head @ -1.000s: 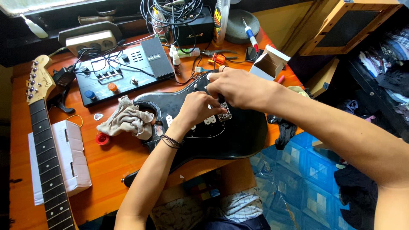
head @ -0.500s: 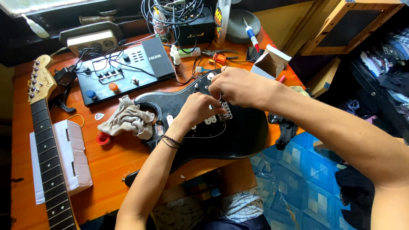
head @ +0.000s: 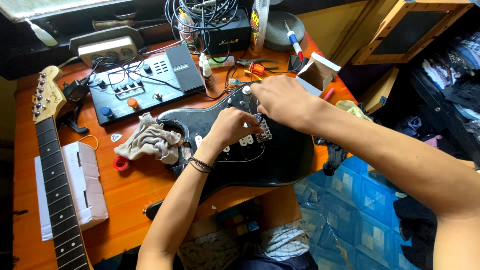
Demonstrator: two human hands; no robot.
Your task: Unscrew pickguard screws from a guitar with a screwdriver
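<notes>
A: So, status on the guitar body (head: 280, 155)?

B: Black, neck off, lying flat on the orange desk (head: 135, 195). Long axis runs diagonal, lower-left to upper-right; lower end hangs past the desk's near edge.

A: Hands?

B: Both on it, meeting at the metal bridge (head: 264, 129). Left hand (head: 231, 127) comes up from below, fingers curled narrow, tips touching the bridge's left edge. Can't tell if it pinches anything; no tool visible. Right hand (head: 281, 100) reaches in from the right, lies over the top of the bridge, fingers bent down. Underside is hidden, so can't tell what it holds, if anything.

A: Which is nearer the bridge?

B: Both in contact. Left covers the pickup side, right covers the far, upper side. The bridge peeks out between them.

A: Surroundings?

B: Crumpled grey rag (head: 150, 142) touching the body's left horn. Detached neck (head: 52, 170) well apart at far left, lying over a white box (head: 90, 185). Black effects pedalboard (head: 145, 82) behind, near the body. Open small cardboard box (head: 316, 75) just beside the right hand.
</notes>
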